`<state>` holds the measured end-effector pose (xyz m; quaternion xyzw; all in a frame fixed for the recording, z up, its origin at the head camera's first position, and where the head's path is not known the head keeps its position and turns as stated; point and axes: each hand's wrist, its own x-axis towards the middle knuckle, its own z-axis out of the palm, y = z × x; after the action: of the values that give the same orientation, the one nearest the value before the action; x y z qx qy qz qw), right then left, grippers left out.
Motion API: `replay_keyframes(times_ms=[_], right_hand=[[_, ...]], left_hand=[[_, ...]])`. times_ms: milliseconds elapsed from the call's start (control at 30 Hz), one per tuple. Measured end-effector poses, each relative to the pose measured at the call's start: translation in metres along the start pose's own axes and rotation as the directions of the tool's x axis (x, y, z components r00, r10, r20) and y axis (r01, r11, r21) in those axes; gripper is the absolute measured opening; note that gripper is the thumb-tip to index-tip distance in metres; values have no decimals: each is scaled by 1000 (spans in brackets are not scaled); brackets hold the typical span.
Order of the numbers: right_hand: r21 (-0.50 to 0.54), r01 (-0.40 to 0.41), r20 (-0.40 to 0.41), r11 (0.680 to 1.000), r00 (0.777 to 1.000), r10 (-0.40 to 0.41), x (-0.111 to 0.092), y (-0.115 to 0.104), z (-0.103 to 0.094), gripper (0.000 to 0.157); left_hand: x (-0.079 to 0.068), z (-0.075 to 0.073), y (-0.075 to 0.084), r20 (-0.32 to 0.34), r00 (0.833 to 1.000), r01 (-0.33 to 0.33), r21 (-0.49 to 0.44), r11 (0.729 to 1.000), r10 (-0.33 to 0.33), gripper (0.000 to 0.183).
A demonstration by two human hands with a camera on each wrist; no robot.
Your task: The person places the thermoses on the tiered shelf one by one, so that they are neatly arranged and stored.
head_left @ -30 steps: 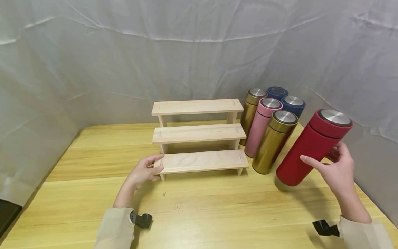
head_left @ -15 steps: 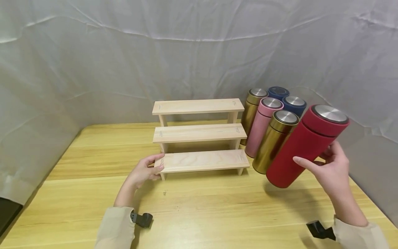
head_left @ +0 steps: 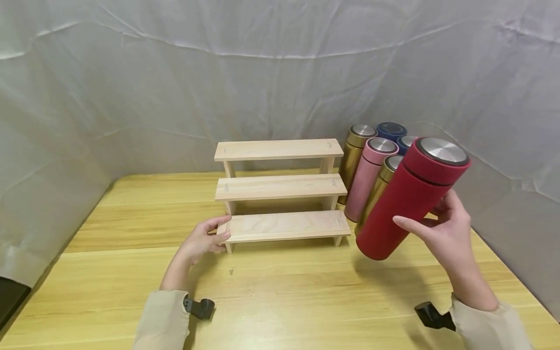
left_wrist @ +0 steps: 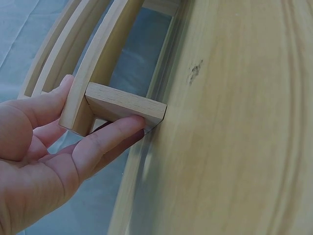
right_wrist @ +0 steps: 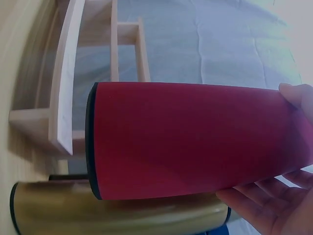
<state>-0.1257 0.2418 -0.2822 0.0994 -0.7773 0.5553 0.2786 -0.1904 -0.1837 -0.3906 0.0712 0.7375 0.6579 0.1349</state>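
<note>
My right hand (head_left: 446, 238) grips a red thermos flask (head_left: 407, 204) with a steel-topped lid, thumb on the near side and fingers behind. The flask is tilted, its top leaning right, and hangs above the table. In the right wrist view its dark base rim points toward the shelf, and the gold flask (right_wrist: 122, 208) lies behind it. At the left end of a three-step wooden shelf (head_left: 280, 227), my left hand (head_left: 203, 240) holds the lowest step. The left wrist view shows its thumb on the board (left_wrist: 80, 93) and its fingers against the short leg (left_wrist: 124, 103).
Right of the shelf stand a pink flask (head_left: 369, 177), a rear gold flask (head_left: 352, 158) and blue flasks (head_left: 391, 130), partly hidden by the red one. A grey cloth (head_left: 271, 87) hangs behind the wooden table (head_left: 271, 291).
My right hand has carried the red flask left and slightly up, and it now covers much of the front gold flask. The left hand and the shelf have stayed in place.
</note>
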Motion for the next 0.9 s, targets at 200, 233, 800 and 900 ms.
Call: replay_keyframes(times_ms=[200,233,800,900], right_hand=[[13,11,-3,1000,1000,-11,5,-4,13,63],[20,14,-1,1000,1000,-14,5,-4,15,64],[53,57,41,997,997,-59,22,-15,52,62],[61,48,47,997,998,-50,26,-16,59,62]], left_hand=[[1,0,1,1,1000,9,-16,1000,-9,52],[2,0,1,2,1000,9,-14,1000,-9,52],[-2,-1,2,10,1000,0,-14,1000,0,53],[-3,-2,3,32,999,-38,-18,999,39,55]])
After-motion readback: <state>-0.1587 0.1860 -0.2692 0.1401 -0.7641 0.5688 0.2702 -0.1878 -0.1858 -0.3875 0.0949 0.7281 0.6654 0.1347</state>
